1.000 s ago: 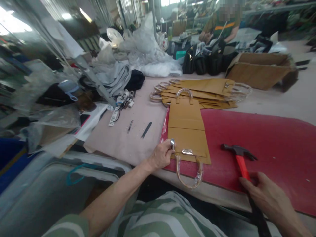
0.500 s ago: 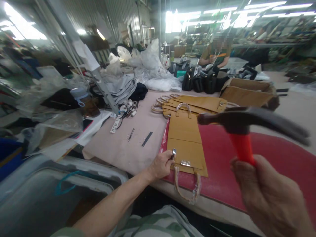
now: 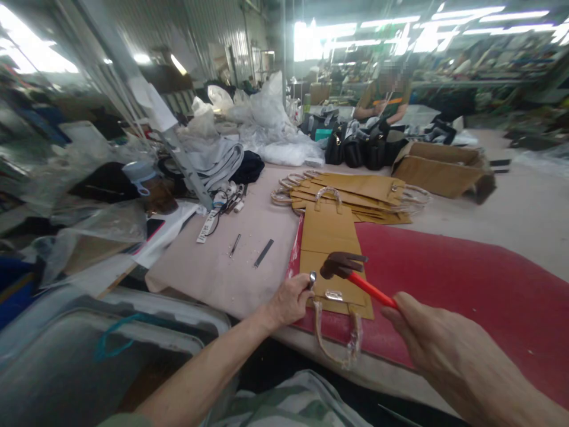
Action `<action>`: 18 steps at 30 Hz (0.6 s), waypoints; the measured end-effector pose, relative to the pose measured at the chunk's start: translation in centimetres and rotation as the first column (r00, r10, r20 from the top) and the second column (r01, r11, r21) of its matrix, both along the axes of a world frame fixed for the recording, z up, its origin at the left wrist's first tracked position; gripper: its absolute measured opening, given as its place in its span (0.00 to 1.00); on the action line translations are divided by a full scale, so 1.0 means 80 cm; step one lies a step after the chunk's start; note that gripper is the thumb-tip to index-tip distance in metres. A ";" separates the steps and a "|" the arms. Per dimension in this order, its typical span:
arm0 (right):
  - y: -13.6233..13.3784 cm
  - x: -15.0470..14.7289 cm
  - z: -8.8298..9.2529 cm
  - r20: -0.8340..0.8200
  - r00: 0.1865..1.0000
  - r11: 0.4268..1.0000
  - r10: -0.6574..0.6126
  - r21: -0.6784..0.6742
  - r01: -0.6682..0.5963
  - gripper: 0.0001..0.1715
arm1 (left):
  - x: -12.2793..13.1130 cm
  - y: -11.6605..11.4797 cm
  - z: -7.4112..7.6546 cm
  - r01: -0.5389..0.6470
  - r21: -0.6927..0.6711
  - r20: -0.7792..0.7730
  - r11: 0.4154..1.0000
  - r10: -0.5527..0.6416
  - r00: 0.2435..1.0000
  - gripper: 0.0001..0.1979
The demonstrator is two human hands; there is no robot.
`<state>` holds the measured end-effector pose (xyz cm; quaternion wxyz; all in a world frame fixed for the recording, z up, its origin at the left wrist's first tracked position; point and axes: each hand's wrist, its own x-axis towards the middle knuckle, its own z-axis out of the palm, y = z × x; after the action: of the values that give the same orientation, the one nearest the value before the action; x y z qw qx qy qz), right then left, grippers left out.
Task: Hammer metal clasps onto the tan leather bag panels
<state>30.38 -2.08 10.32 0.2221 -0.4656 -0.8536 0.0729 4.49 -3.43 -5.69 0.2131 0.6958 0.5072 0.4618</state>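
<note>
A tan bag panel with wrapped handles at both ends lies over the near-left part of a red mat. At the panel's left edge, my left hand is closed on a short metal punch held upright, its lower end hidden by the fingers. Beside it, a silver metal clasp sits on the panel. My right hand is wrapped round the orange handle of a claw hammer. The dark hammer head hangs just right of the punch's top, apart from it.
Behind the panel lies a stack of similar tan panels. A cardboard box and black bags stand farther back, near a person. Two slim tools lie on the left tabletop. A grey bin is at the lower left.
The hammer has come down and left from its raised position near the camera to beside the punch's top. My left hand and the panel have stayed in place.
</note>
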 end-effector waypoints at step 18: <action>0.022 0.059 -0.138 0.167 0.926 0.936 -0.339 0.163 0.313 0.15 | -0.001 -0.009 0.010 -0.021 0.006 -0.026 1.000 0.021 0.999 0.08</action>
<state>35.10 -0.32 -0.72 0.1782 -0.5904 -0.7843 -0.0677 4.44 -4.18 -4.89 0.1998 0.6968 0.5160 0.4564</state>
